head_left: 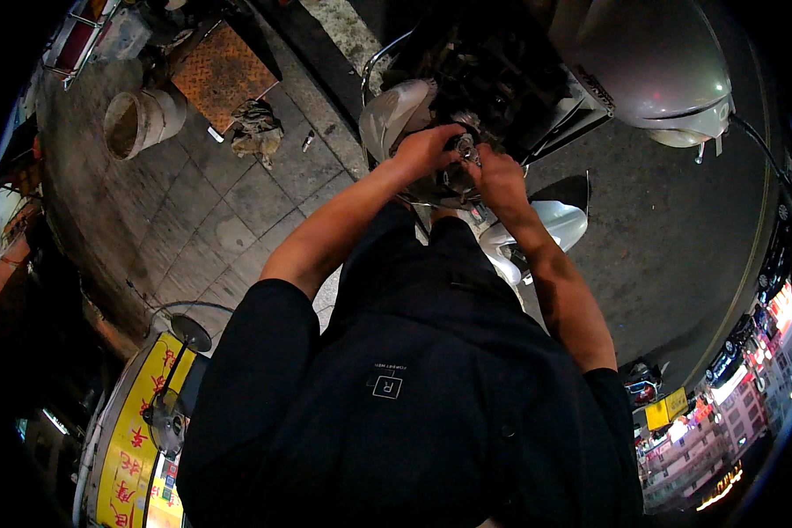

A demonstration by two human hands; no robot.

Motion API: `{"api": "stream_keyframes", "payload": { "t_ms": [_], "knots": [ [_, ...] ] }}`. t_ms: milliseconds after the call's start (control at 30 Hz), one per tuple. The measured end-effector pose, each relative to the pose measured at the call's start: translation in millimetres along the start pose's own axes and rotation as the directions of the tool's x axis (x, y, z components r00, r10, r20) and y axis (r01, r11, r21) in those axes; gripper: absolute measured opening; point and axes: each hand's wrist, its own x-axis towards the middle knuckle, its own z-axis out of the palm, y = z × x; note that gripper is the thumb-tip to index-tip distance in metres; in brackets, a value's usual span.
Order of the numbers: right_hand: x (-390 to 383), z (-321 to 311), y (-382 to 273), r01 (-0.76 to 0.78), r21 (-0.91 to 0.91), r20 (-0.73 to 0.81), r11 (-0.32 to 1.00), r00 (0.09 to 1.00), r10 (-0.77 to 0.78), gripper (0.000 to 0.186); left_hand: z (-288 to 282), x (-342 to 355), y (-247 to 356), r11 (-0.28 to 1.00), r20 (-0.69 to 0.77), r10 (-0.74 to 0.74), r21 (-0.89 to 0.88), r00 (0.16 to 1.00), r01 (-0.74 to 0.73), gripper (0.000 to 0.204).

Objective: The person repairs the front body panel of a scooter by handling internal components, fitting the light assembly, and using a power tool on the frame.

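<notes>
Both of my hands meet in front of me over the opened body of a scooter (pixel 642 53). My left hand (pixel 427 151) has its fingers closed around one side of a small shiny metal part (pixel 467 150). On the other side, my right hand (pixel 500 178) pinches the same part with thumb and fingers. What kind of part it is cannot be made out. Behind it lies the scooter's dark inner frame (pixel 502 75), with machinery hard to tell apart in shadow. A pale curved body panel (pixel 399 114) sits just left of my hands.
A loose white fairing panel (pixel 554 224) lies right of my legs. On the paving to the left are a dirty bucket (pixel 163 119), a rusty metal plate (pixel 224 75) and a crumpled rag (pixel 257 134). A yellow sign (pixel 132 431) stands at lower left.
</notes>
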Motion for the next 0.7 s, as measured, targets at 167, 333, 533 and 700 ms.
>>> {"api": "stream_keyframes", "payload": {
  "t_ms": [167,333,533,700],
  "knots": [
    [4.6,0.5,1.7,0.008,0.030,0.013,1.000,1.000,-0.009,0.031,-0.4,0.5,-2.1,1.000,-0.009,-0.006,0.010,1.000,0.006,0.052],
    [3.2,0.1,1.9,-0.014,0.032,0.032,0.999,0.999,0.013,0.030,-0.3,1.1,-4.6,0.999,0.042,-0.042,-0.010,0.998,0.043,0.052],
    [4.5,0.9,0.9,-0.037,0.026,0.046,0.999,0.998,0.036,0.030,1.4,0.8,-4.8,0.998,0.025,-0.034,-0.043,0.999,0.035,0.053],
    [5.3,1.8,0.0,0.080,0.060,-0.041,0.995,0.996,-0.078,0.037,-8.6,-0.2,3.3,0.997,0.013,-0.021,-0.079,1.000,0.022,0.052]
  ]
}}
